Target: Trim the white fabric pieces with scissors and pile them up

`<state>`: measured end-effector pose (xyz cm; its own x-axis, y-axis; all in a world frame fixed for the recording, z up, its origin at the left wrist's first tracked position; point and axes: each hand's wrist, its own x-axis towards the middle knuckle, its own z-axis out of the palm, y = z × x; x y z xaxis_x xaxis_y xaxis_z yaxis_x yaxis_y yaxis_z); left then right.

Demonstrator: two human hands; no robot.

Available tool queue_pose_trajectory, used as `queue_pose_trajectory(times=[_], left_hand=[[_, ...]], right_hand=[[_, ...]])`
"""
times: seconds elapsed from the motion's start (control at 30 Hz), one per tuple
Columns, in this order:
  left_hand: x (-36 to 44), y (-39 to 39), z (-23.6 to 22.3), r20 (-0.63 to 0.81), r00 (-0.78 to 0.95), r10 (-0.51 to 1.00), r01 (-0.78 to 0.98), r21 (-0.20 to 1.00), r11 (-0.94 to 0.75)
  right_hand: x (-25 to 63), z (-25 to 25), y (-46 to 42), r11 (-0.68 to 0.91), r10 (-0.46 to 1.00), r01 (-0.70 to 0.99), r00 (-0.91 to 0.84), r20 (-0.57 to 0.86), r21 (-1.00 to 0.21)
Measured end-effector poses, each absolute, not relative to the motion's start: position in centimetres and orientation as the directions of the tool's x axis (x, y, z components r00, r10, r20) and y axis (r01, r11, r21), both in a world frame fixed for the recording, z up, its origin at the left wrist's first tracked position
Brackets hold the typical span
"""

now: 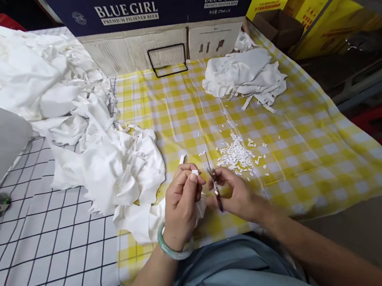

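Observation:
My left hand (183, 195), with a pale green bangle (177, 250) at the wrist, is closed on a white fabric piece (156, 215). A small white end of it shows between thumb and forefinger. Close on its right, my right hand (230, 191) grips a pair of small scissors (215, 184), blades pointing away from me. Whether the blades are parted is hard to make out. Beyond my right hand lies a heap of tiny white snippets (236, 155). White cloth pieces (116, 162) are piled to the left of my left hand.
A larger white cloth mound (26, 71) fills the back left. A stack of white fabric (244, 77) lies at the back right. Behind stand a beer carton (136, 47) and a black wire frame (169, 73). A yellow checked cloth (306, 160) covers the table.

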<state>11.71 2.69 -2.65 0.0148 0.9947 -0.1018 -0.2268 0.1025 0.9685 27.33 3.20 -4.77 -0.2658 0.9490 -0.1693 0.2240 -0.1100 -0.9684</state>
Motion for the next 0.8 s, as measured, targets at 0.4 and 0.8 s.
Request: queue_pose_trajectory(times=[0.4,0.8], left_hand=[[12.3,3.0,-3.4,-0.032,0.171,0.985,-0.053,0.998,0.042],[12.6,3.3,-3.3,-0.001,0.221,0.975,0.01,1.0,-0.001]], right_hand=[[31.5,-2.8,5.3,0.436,0.843,0.568,-0.529,0.097,-0.698],[31.5,-3.4,5.4,0.479,0.832,0.586,-0.54,0.126,-0.653]])
